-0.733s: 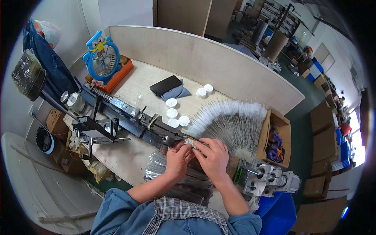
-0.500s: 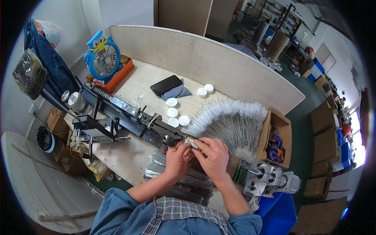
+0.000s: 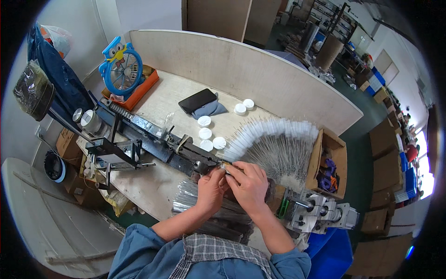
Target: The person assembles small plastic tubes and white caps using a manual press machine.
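Observation:
My left hand (image 3: pixel 211 189) and my right hand (image 3: pixel 248 182) are pressed together at the end of a long dark metal machine rail (image 3: pixel 153 137) that crosses the workbench. Both pinch a small thin piece between the fingertips, right at the rail's end; what it is stays too small to tell. A fan of thin white-tipped rods (image 3: pixel 274 144) spreads just beyond my right hand. A pile of grey clear-wrapped rods (image 3: pixel 204 209) lies under my wrists.
Several white round caps (image 3: pixel 206 135) lie on the wooden bench (image 3: pixel 162 97), near a black phone on a grey cloth (image 3: pixel 200 103). A blue fan (image 3: pixel 121 69) stands in an orange tray at the back left. An open cardboard box (image 3: pixel 332 160) and a metal motor unit (image 3: pixel 320 211) sit right.
My hands stay at the rail's end, the fingers shifting only slightly. The view has tilted a little.

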Demonstrator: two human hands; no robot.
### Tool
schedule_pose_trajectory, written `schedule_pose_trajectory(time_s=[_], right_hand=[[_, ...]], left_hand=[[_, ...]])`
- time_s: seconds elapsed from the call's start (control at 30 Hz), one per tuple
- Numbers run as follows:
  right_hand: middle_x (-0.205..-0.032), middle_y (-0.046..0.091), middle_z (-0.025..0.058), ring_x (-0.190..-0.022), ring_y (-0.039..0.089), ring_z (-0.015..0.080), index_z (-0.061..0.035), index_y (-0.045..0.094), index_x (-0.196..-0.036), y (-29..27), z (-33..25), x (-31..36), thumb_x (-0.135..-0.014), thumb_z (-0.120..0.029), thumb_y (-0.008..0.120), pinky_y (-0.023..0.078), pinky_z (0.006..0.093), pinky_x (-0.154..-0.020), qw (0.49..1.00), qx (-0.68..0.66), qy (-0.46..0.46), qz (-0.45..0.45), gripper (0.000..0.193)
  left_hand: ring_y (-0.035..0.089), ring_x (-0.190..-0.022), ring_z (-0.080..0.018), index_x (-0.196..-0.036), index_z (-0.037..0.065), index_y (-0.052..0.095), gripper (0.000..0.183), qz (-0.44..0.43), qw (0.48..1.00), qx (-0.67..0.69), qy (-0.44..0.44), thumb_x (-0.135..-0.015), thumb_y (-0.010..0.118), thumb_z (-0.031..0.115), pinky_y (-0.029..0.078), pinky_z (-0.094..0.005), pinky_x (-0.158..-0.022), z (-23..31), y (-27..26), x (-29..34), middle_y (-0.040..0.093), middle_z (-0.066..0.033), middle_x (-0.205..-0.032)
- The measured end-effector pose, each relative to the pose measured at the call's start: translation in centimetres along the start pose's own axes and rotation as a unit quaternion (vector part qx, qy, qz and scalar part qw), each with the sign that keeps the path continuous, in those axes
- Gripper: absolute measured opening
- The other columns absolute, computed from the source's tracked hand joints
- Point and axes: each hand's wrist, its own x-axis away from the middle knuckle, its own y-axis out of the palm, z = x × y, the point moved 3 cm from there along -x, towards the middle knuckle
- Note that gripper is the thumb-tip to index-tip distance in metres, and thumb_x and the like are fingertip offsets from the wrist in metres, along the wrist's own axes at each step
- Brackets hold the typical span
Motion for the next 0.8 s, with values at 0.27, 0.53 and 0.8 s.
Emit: schedule_pose_trajectory(time_s=[0.27,0.53,0.8], right_hand=[[-0.098,0.064,-0.0019,-0.09,0.059,0.0177,-0.0147,0.071,-0.098,0.3,0.3,0.1,-0.072,-0.015,0.072,0.044,0.0342,-0.078,1.0,0.006,-0.012,0.001,0.026],[-0.098,0.064,-0.0016,-0.089,0.06,0.0179,-0.0138,0.07,-0.099,0.2,0.4,0.3,-0.07,-0.016,0.074,0.043,0.0337,-0.078,1.0,0.002,0.001,0.016,0.029],[-0.096,0.064,-0.002,-0.087,0.06,0.0183,-0.0163,0.072,-0.098,-0.8,0.9,0.9,-0.071,-0.019,0.074,0.043,0.0332,-0.077,1.0,0.014,-0.007,0.01,0.027]], left_hand=[[0.056,-0.068,-0.0093,-0.089,0.005,0.058,0.013,0.018,0.999,-0.027,0.008,-0.091,0.058,0.017,0.047,-0.025,-0.063,-0.1,0.2,0.0,0.056,0.0,-0.077],[0.061,-0.079,-0.0143,-0.093,0.002,0.057,0.016,0.024,0.999,0.025,-0.001,-0.091,0.057,0.018,0.048,-0.0296,-0.072,0.4,0.9,0.6,0.061,-0.0047,-0.089],[0.063,-0.087,-0.0174,-0.096,0.0,0.055,0.012,-0.004,1.0,-0.022,0.019,-0.088,0.059,0.008,0.051,-0.0303,-0.081,-0.1,0.2,0.1,0.062,-0.0084,-0.097]])
